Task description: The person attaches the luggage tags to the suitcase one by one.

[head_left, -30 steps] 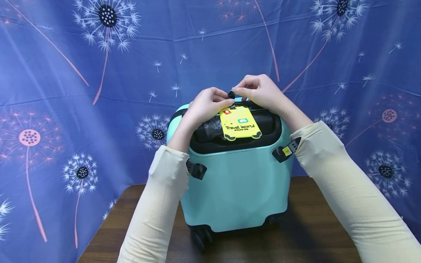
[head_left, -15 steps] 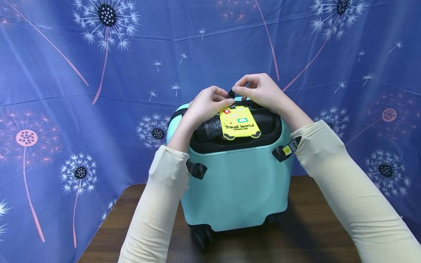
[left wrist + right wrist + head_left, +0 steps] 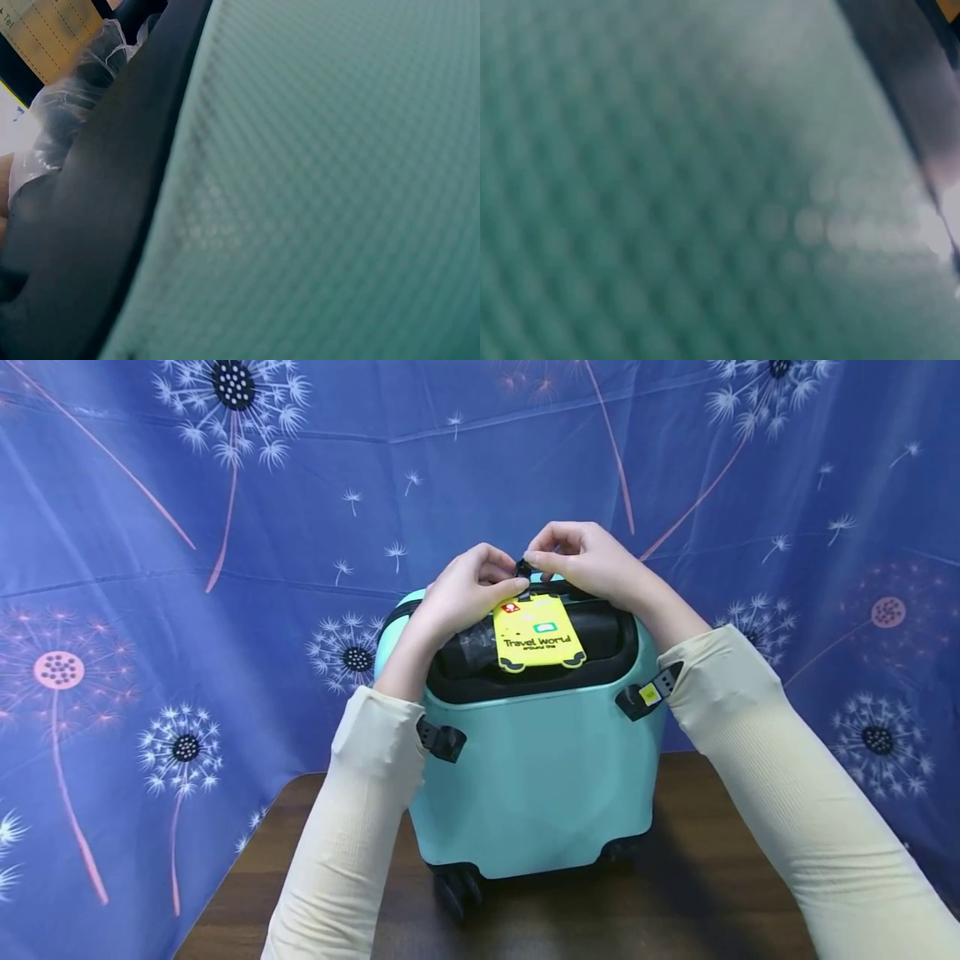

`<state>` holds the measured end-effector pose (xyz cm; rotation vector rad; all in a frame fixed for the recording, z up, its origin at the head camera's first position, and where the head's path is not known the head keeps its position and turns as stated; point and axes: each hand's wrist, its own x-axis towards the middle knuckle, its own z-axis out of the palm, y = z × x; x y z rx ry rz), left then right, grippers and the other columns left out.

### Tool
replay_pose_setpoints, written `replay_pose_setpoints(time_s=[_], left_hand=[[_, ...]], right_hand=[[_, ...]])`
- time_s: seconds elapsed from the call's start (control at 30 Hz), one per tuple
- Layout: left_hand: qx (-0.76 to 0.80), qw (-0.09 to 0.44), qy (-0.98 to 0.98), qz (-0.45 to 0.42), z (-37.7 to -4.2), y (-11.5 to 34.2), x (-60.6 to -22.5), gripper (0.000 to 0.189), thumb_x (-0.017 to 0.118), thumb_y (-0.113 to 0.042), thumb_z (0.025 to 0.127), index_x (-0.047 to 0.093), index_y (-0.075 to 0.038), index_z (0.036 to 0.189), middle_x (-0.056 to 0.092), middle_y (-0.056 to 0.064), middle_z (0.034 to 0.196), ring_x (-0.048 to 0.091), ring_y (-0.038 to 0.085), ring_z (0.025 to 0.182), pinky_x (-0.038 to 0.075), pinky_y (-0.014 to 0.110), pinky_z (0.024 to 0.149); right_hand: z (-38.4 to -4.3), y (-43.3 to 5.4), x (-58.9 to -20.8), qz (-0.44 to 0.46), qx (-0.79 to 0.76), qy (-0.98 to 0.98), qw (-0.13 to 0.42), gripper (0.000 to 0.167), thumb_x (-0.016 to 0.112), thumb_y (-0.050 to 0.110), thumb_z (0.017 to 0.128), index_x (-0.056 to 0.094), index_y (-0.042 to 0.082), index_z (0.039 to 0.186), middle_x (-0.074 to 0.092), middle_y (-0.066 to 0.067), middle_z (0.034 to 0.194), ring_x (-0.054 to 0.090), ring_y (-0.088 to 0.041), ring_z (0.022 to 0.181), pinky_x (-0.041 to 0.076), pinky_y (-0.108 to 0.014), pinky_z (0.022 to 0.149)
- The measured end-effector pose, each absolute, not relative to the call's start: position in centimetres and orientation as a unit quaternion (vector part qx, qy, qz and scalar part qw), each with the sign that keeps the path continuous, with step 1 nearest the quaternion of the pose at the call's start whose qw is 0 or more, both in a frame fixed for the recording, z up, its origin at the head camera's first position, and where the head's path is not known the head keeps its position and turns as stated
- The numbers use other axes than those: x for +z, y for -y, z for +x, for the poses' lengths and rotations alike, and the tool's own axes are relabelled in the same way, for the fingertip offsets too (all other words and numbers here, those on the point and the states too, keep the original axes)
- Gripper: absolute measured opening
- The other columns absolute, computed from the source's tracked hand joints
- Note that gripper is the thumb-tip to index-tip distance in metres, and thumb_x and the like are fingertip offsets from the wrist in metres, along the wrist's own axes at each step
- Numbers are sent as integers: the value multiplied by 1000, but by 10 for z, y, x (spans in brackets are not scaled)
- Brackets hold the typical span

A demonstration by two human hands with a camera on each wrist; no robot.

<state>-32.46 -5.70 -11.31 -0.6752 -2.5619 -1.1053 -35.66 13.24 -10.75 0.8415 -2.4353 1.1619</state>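
Left grip (image 3: 471, 589) and right grip (image 3: 591, 562) both pinch the black strap (image 3: 523, 567), which they partly hide! Yellow tag (image 3: 538, 630) just below them, turquoise suitcase (image 3: 536, 785) beneath; the right wrist view's mostly blur.

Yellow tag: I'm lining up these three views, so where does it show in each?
Head: the tag is a little right of and above centre.
Left wrist: the tag is in the top left corner, cut off by the edge, with "Tel" and dashed lines showing.
Right wrist: a yellow sliver in the top right corner may be it; too little shows.
Shared landmark: the turquoise suitcase.
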Motion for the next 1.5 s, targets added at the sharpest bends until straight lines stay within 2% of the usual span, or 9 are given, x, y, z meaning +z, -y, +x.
replay_pose_setpoints(time_s=[0.2, 0.5, 0.87, 1.07, 1.2, 1.33, 1.5], left_hand=[[-393, 136, 876, -243, -327, 57, -113, 33, 61, -30, 91, 52, -13, 117, 67, 3, 108, 60, 13, 100, 40, 30, 93], [-397, 127, 880, -226, -328, 55, -114, 35, 62, -31, 91, 55, -10, 119, 65, 4, 113, 60, 13, 99, 45, 27, 89], [-392, 131, 880, -234, -328, 56, -113, 34, 62, -31, 91, 54, -11, 118, 65, 4, 109, 59, 14, 97, 41, 29, 91], [-385, 134, 886, -223, -327, 56, -113, 36, 62, -33, 91, 54, -11, 117, 64, 3, 111, 59, 13, 99, 43, 28, 90], [-361, 143, 897, -213, -328, 56, -113, 36, 61, -38, 90, 56, -14, 117, 65, 0, 111, 59, 11, 101, 37, 32, 98], [-352, 150, 898, -217, -329, 56, -113, 35, 61, -38, 90, 56, -15, 116, 66, -2, 109, 58, 10, 102, 29, 37, 104], [-363, 147, 891, -228, -329, 57, -114, 35, 61, -35, 91, 55, -14, 118, 65, -1, 110, 58, 10, 103, 31, 36, 102]], right_hand=[[-356, -132, -104, 270, 400, 868, 119, 36, 51, 34, 96, 60, 9, 119, 60, -6, 109, 53, -18, 99, 41, -32, 87], [-359, -134, -106, 278, 429, 851, 117, 22, 55, 28, 95, 63, 10, 105, 59, 2, 95, 51, -17, 94, 41, -30, 82], [-361, -133, -105, 289, 451, 837, 114, 16, 59, 26, 92, 62, 13, 101, 58, 2, 90, 52, -17, 89, 41, -27, 76], [-361, -131, -107, 290, 422, 847, 142, 25, 56, 30, 94, 64, 10, 107, 59, -1, 95, 52, -17, 89, 41, -29, 77], [-359, -130, -106, 284, 404, 856, 152, 28, 55, 29, 94, 65, 7, 109, 60, -1, 96, 53, -17, 88, 42, -29, 80], [-358, -130, -105, 283, 409, 856, 139, 30, 55, 30, 94, 64, 9, 113, 63, -2, 100, 56, -16, 93, 42, -30, 83], [-356, -133, -104, 270, 415, 862, 113, 37, 55, 35, 94, 62, 10, 121, 64, -3, 106, 57, -16, 97, 41, -31, 83]])
